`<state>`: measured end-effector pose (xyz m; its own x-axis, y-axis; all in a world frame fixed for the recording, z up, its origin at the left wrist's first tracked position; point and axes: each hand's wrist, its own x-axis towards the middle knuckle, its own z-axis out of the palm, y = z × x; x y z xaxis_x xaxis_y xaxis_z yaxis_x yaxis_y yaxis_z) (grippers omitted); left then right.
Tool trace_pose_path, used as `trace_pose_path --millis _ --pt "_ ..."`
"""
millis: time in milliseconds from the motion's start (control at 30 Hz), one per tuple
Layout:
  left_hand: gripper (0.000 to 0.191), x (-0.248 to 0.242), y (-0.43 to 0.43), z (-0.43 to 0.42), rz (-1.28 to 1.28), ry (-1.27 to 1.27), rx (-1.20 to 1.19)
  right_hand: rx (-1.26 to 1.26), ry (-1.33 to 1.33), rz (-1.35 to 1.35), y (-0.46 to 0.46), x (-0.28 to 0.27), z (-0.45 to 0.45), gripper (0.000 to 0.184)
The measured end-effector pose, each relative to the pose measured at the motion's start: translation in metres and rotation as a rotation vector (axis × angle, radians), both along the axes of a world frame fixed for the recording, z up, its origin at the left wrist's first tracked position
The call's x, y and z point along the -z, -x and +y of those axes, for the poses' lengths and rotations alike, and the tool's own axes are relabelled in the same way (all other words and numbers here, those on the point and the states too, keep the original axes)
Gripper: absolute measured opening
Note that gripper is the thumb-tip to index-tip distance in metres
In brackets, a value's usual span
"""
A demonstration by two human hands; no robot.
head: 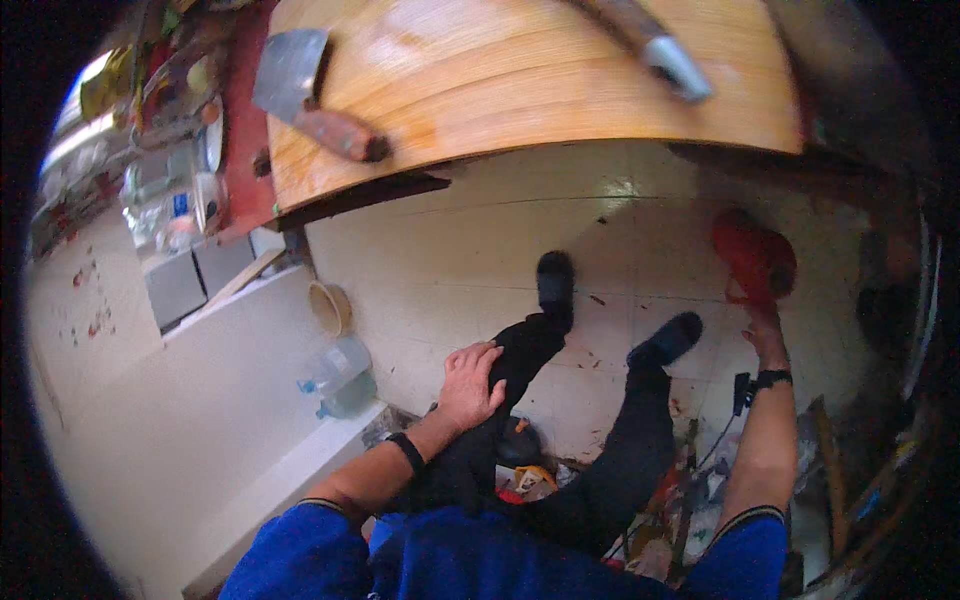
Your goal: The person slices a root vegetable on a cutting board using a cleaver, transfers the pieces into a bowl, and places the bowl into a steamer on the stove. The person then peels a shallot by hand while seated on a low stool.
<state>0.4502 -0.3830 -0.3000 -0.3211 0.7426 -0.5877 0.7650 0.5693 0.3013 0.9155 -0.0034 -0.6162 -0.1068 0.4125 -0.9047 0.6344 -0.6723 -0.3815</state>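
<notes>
My left hand (471,384) rests on my left knee, over the black trousers, and holds nothing. My right hand (766,336) reaches down at the right and touches the near end of a red container (754,255); its fingers are partly hidden, so the grip cannot be told. Ahead is a wooden board (487,82) on a red table. A cleaver (294,75) with a wooden handle lies at the board's left side. Another tool with a brown handle and a metal end (677,69) lies at its upper right, blurred.
Along the left wall (225,360) stand a clear plastic water jug (345,367) and a tan basin (330,307). Clear plastic packages (176,199) lie left of the board. Mixed litter and sticks (829,472) lie beside my right arm. Small scraps are on the tiled floor (465,247).
</notes>
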Motion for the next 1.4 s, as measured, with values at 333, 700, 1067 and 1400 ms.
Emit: trace_pose_path --millis 333,700,1067,1400 --pt "0.063 0.003 0.018 -0.012 -0.019 -0.008 -0.050 0.358 0.133 0.331 0.050 0.037 -0.024 0.046" --pt "0.058 -0.030 -0.009 -0.061 0.041 -0.021 -0.164 -0.223 -0.100 -0.012 0.101 -0.106 -0.089 0.021" --pt "0.046 -0.182 0.016 -0.062 -0.166 -0.143 -0.600 -0.844 -0.319 -0.098 0.232 -0.370 -0.144 0.028" --pt "0.021 -0.228 0.110 -0.073 -0.358 -0.444 -0.654 -1.222 -0.528 -0.048 0.359 -0.507 -0.175 0.027"
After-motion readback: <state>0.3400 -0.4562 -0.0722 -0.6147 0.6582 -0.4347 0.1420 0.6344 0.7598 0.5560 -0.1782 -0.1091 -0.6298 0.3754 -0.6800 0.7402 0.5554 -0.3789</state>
